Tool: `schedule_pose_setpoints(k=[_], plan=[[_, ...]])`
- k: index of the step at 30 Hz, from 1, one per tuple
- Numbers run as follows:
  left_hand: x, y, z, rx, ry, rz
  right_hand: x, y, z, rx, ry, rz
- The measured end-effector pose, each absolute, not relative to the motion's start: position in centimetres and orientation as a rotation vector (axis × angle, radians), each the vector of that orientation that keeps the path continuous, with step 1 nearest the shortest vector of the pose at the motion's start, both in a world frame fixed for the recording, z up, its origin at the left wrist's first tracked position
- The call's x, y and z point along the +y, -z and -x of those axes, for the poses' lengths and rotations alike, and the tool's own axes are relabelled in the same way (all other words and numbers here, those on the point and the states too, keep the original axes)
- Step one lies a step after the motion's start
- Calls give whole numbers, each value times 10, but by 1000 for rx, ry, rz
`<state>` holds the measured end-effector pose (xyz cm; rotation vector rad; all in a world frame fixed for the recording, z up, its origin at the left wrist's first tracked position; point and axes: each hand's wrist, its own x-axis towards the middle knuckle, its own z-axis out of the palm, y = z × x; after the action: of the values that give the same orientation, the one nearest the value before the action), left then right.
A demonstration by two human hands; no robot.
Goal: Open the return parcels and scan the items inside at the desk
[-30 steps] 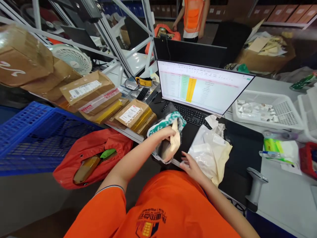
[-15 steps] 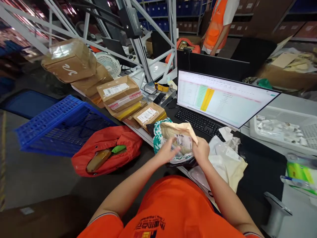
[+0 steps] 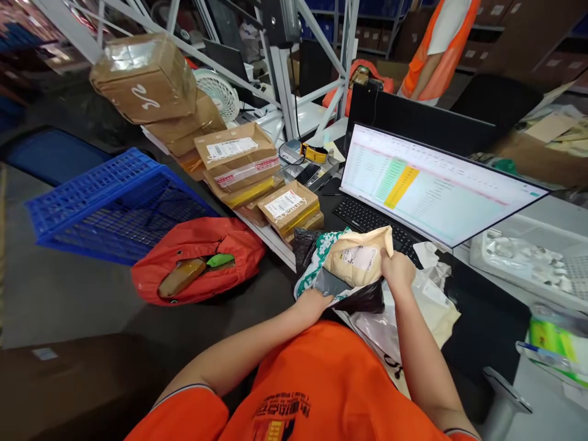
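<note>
My right hand [image 3: 397,271] is closed on a cream padded parcel [image 3: 356,260] with a white label, held above the desk edge in front of the keyboard [image 3: 367,219]. My left hand [image 3: 313,304] grips the lower edge of a green-and-white plastic mailer bag [image 3: 318,260] that wraps the parcel, with black plastic [image 3: 362,299] under it. Pale empty bags [image 3: 432,309] lie to the right on the black desk mat [image 3: 487,318].
A monitor [image 3: 436,187] shows a spreadsheet. Brown taped boxes [image 3: 239,159] are stacked to the left, above a blue crate [image 3: 105,208] and a red bag [image 3: 197,257] on the floor. A white basket [image 3: 528,254] sits at right. A person in an orange vest [image 3: 436,49] stands behind.
My right hand came up to the parcel and now grips it. My left hand dropped from the parcel's top to the mailer bag's lower edge. The view turned left.
</note>
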<state>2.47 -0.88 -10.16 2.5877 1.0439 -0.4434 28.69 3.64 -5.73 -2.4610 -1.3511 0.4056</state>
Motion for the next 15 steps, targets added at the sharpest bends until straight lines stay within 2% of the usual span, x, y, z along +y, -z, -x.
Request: schedule_pose_setpoints(k=[3,7,10,13,15], plan=[[-11,88,-25,919,81,-2631,20,47,-263,-1518,-279,2392],[-16,69,-27,782,-418,-2514,-16,37,-217,-2072,-64,1881],[-25,67,-33,857,-412,-2480,-26,33,-198,-2139,-297,1835],[-31,76,-46,915,-302,-2515,-11,29,-202,-1728,-565,2001],[-28,85,-56,889,-224,-2563,6,26,-214,-1385,-742,1918]])
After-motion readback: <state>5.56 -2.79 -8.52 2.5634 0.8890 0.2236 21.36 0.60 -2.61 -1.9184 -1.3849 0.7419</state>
